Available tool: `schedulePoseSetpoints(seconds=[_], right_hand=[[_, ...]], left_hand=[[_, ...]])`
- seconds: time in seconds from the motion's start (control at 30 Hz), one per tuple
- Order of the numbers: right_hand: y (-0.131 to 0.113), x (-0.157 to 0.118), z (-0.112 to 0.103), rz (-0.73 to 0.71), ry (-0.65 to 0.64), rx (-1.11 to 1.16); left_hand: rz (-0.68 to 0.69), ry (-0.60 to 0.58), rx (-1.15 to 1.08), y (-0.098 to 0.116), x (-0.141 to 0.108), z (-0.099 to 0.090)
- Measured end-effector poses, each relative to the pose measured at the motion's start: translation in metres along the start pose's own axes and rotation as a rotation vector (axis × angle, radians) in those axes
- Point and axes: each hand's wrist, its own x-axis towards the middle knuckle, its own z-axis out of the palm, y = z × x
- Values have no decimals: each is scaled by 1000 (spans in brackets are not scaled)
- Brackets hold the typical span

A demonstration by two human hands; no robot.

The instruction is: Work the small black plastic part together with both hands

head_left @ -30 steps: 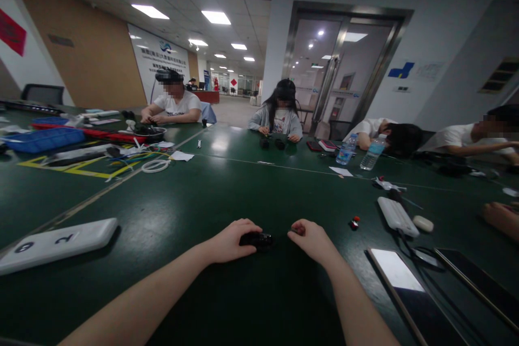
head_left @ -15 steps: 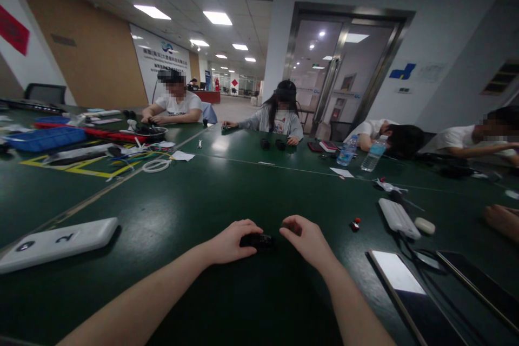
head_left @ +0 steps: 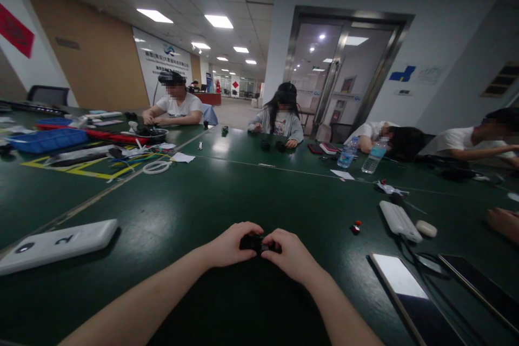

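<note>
A small, dark, elongated black object (head_left: pixel 254 244) rests low over the green table (head_left: pixel 194 200) in front of me; its exact kind is too dark to make out. My left hand (head_left: pixel 232 244) is closed around its left end, fingers over the top and thumb on the near side. At the right end, my right hand (head_left: pixel 291 253) grips the same object between thumb and fingers. The fingers cover both ends, so only the middle shows between the hands.
Right of my hands lie a small red and silver piece (head_left: pixel 356 227), a white power bank (head_left: pixel 399 221) with a cable, and a phone (head_left: pixel 417 297). A white device marked 2 (head_left: pixel 60 243) lies left. Two bottles (head_left: pixel 373 158) and several people are across the table.
My right hand has moved left and closed on the black object's right end. My left hand stays on it. Across the table, a person's hand has drawn back from a small object.
</note>
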Motion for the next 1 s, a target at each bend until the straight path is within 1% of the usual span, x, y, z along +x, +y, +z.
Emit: schedulePoseSetpoints(seconds=[0.13,0.23,0.33,0.5,0.6,0.7,0.77,0.83,0.87,0.9,0.93,1.0], right_hand=[[1,3,2,-24,13,-9],[3,5,4,-32,34,-30],[7,7,5,0,28,1],[11,9,5,63,-1,90],[12,8,3,49,-22,107],[16,8,1,7,1,96],[24,9,0,29,56,108],[36,11,-2,94,115,132],[42,12,-4,127,133,139],[48,13,-6,155,143,149],[53,15,-7,177,169,160],[61,16,-11,224,223,172]], left_hand=[[33,14,21,-1,0,2],[67,-3,84,0,0,2],[89,-35,131,-1,0,2],[87,-65,207,0,-1,0],[103,-78,277,1,-2,0],[129,-62,364,-4,-1,-3],[104,-12,428,-15,-1,-11],[1,76,503,-31,-5,-28],[-88,129,541,-41,-8,-39],[-214,195,574,-51,-13,-51],[-368,265,602,-60,-19,-64],[-767,429,621,-78,-33,-87]])
